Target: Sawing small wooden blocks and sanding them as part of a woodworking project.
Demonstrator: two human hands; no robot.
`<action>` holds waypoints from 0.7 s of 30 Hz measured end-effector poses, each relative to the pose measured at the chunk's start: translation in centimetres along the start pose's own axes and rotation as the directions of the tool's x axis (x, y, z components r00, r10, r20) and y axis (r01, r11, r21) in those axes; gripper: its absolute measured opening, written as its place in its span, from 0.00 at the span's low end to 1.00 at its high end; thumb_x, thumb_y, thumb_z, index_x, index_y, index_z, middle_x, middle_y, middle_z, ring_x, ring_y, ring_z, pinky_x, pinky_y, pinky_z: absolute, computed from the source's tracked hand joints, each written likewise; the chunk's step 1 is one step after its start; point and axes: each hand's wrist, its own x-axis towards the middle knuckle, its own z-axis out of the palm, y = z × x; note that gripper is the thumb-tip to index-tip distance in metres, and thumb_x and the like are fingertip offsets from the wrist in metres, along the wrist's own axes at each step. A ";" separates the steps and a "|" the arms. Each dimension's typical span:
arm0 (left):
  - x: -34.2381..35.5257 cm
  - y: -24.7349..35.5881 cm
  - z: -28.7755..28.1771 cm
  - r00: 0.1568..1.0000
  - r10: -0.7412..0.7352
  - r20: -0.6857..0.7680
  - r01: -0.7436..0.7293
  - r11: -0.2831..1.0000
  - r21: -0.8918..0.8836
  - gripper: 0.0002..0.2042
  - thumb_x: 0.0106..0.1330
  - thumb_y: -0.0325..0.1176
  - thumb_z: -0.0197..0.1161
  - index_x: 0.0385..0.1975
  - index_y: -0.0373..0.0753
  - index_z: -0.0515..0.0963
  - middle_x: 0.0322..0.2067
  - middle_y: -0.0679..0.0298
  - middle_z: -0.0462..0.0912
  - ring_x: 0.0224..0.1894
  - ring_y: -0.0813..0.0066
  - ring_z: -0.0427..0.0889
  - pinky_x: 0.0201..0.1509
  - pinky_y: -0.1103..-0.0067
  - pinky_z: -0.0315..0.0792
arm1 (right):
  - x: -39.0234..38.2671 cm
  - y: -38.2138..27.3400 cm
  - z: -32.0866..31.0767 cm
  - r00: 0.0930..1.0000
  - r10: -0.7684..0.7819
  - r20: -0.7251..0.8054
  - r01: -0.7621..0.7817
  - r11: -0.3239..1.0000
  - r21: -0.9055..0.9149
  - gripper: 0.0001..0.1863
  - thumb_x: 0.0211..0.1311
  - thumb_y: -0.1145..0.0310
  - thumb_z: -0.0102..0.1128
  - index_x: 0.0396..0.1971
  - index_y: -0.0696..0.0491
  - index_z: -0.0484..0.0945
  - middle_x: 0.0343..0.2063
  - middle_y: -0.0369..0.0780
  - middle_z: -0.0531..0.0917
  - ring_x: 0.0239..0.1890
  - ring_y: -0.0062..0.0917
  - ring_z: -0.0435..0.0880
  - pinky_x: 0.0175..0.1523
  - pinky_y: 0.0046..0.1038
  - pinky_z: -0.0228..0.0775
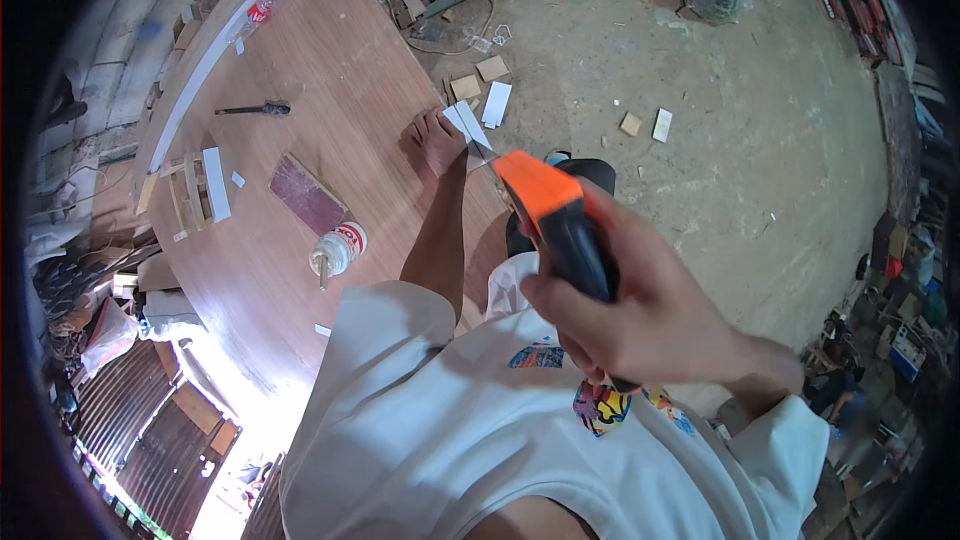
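Note:
At the right edge of the wooden table, my left hand (440,140) grips a small white board (466,124) and presses it down; part of the board lies under the hand. My right hand (640,300) is closed round the orange and black handle of a handsaw (545,190), held in front of my body. Its blade is seen nearly edge-on and mostly hidden by the handle, its far part at the near end of the white board. Whether the teeth touch the board I cannot tell.
On the table (370,60) are a white jar (340,248) with a stick in it, a reddish-brown block (305,192), a dark slim tool (252,109), a small wooden frame (190,195) and a plastic bottle (268,10). Offcuts, including a white piece (496,104), lie on the floor.

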 end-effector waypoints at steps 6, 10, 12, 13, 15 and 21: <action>-0.1 0.4 0.1 0.998 -0.051 0.028 0.050 0.998 0.033 0.08 0.65 0.33 0.50 0.37 0.39 0.75 0.41 0.57 0.74 0.49 0.56 0.70 0.53 0.63 0.62 | 10.6 2.8 -1.0 0.997 0.062 -0.043 -0.067 0.989 -0.131 0.09 0.56 0.73 0.52 0.36 0.57 0.66 0.15 0.34 0.69 0.10 0.19 0.70 0.14 0.24 0.60; -0.2 0.2 0.4 0.997 -0.061 0.051 0.060 0.998 0.015 0.08 0.64 0.33 0.50 0.37 0.39 0.74 0.42 0.58 0.74 0.49 0.56 0.70 0.53 0.64 0.63 | 17.3 5.2 -1.2 0.999 0.044 0.025 -0.044 0.999 0.004 0.05 0.55 0.74 0.52 0.30 0.57 0.66 0.16 0.35 0.71 0.13 0.20 0.72 0.16 0.25 0.62; -0.3 0.1 0.6 0.996 -0.063 0.065 0.062 0.998 0.012 0.08 0.64 0.34 0.50 0.37 0.39 0.74 0.42 0.58 0.74 0.49 0.56 0.70 0.53 0.64 0.63 | 17.9 4.2 -0.6 0.998 0.034 0.058 -0.040 0.994 0.102 0.05 0.54 0.74 0.52 0.28 0.56 0.66 0.16 0.36 0.72 0.15 0.20 0.72 0.17 0.26 0.63; -0.5 -0.1 0.6 0.995 -0.061 0.076 0.060 0.998 0.008 0.08 0.64 0.34 0.50 0.37 0.39 0.74 0.42 0.58 0.74 0.49 0.57 0.70 0.53 0.64 0.63 | 17.7 3.1 -0.5 0.996 0.036 0.087 -0.042 0.997 0.070 0.05 0.54 0.75 0.52 0.28 0.56 0.66 0.16 0.36 0.72 0.16 0.20 0.72 0.18 0.26 0.63; -0.7 -0.2 0.8 0.993 -0.065 0.099 0.066 0.998 -0.007 0.08 0.64 0.34 0.51 0.38 0.40 0.74 0.42 0.58 0.74 0.49 0.57 0.70 0.53 0.64 0.63 | 16.5 0.9 -0.5 0.993 0.044 0.109 -0.049 0.998 0.038 0.05 0.53 0.75 0.53 0.28 0.56 0.67 0.16 0.36 0.72 0.16 0.20 0.72 0.18 0.26 0.64; -0.7 -0.6 1.0 0.985 -0.078 0.156 0.084 0.996 -0.029 0.08 0.63 0.34 0.52 0.38 0.40 0.74 0.42 0.59 0.74 0.50 0.57 0.70 0.53 0.65 0.63 | 16.7 2.7 -2.4 0.997 0.053 0.057 -0.051 0.998 -0.046 0.05 0.53 0.75 0.51 0.29 0.56 0.67 0.15 0.38 0.72 0.15 0.20 0.72 0.18 0.25 0.65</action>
